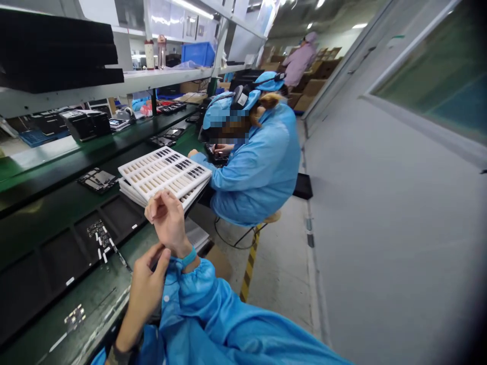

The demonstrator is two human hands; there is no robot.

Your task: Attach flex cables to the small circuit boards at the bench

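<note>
My right hand (pixel 169 219) is raised with its fingers curled in, and I see nothing in them. Around its wrist runs a blue wristband (pixel 189 257), just above the gathered cuff of my blue sleeve (pixel 201 276). My left hand (pixel 147 279) reaches to that wrist, thumb and fingertips closing at the edge by the band. Whatever lies between those fingertips is too small to make out. Behind my right hand, a stack of white slotted trays (pixel 163 175) sits on the bench. The top tray holds small dark parts in some of its slots.
A black compartment tray (pixel 61 258) runs along the green bench, with small circuit boards (pixel 101 235) on it. Another small board (pixel 74 319) lies nearer me. A co-worker in blue (pixel 258 157) sits just beyond the trays. A grey wall (pixel 380 213) stands on the right.
</note>
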